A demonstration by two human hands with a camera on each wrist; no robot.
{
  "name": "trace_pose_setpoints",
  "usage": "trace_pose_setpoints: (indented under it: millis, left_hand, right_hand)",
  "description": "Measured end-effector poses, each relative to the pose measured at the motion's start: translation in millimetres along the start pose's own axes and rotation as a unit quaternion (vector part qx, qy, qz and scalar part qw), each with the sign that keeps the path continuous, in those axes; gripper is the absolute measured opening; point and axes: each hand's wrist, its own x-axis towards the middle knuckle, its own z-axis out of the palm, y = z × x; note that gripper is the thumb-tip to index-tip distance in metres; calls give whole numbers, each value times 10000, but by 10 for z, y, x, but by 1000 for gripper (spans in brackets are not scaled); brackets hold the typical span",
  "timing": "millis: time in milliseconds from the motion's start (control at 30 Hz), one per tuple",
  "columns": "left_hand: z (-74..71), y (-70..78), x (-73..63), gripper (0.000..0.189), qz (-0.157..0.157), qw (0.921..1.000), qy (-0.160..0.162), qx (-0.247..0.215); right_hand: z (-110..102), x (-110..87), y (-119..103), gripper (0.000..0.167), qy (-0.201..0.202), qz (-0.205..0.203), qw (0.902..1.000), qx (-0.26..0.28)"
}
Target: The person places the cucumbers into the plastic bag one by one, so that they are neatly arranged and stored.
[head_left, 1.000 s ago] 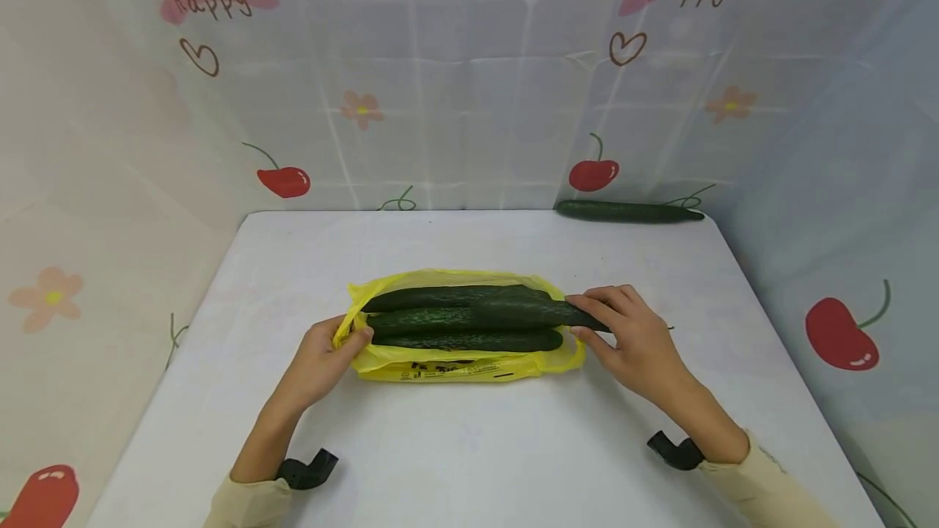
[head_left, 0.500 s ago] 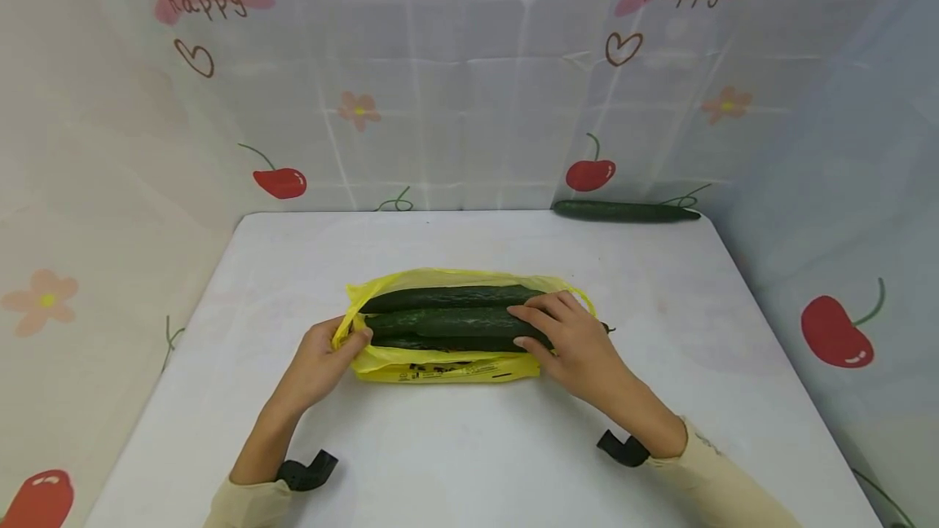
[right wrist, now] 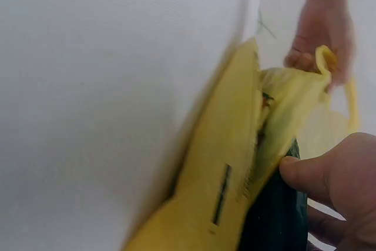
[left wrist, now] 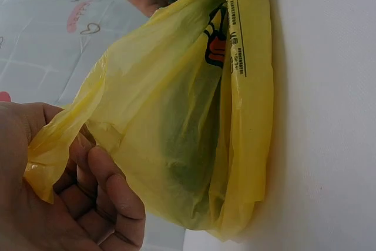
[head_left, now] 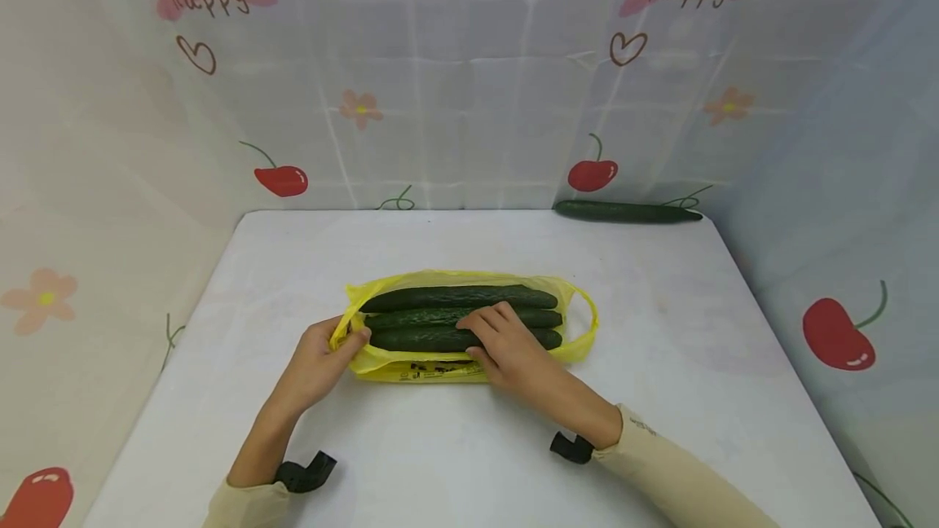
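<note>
A yellow plastic bag (head_left: pixel 440 371) lies on the white table with its mouth spread. Three dark green cucumbers show inside, side by side: one at the back (head_left: pixel 455 297), one in the middle (head_left: pixel 411 319), one in front (head_left: pixel 418 339). My left hand (head_left: pixel 315 365) pinches the bag's left edge; the left wrist view shows yellow film between thumb and curled fingers. Over the cucumbers' right half, my right hand (head_left: pixel 517 353) holds the front one, thumb on the near side and fingers beyond. In the right wrist view its thumb (right wrist: pixel 299 171) touches the dark skin.
Another cucumber (head_left: pixel 627 212) lies along the table's far right edge. Patterned curtains (head_left: pixel 469 104) with cherries and hearts stand behind and at both sides. The bag's handle loop (head_left: pixel 590 324) spreads on the right.
My right hand has moved left, bringing the cucumber that stuck out past the bag's right end inside. My left hand has kept its hold on the bag.
</note>
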Motion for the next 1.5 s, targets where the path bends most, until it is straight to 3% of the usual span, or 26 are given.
trace_pose_setpoints:
  millis: [233, 400, 533, 1000, 1500]
  left_hand:
    - [-15, 19, 16, 29, 124, 9999, 88, -41]
    - [-28, 31, 25, 29, 210, 9996, 201, -22]
    - [-25, 16, 39, 29, 294, 9991, 300, 24]
    - [-15, 3, 45, 29, 213, 9993, 315, 2]
    - [-13, -15, 49, 29, 188, 9995, 247, -5]
  right_hand:
    - [96, -5, 8, 29, 336, -102, 9978, -566]
    - [17, -22, 74, 29, 82, -438, 9978, -486]
    - [-55, -24, 134, 32, -52, -408, 9985, -361]
    - [-31, -67, 224, 35, 44, -885, 9953, -391]
    - [-125, -159, 236, 41, -241, -489, 9985, -54]
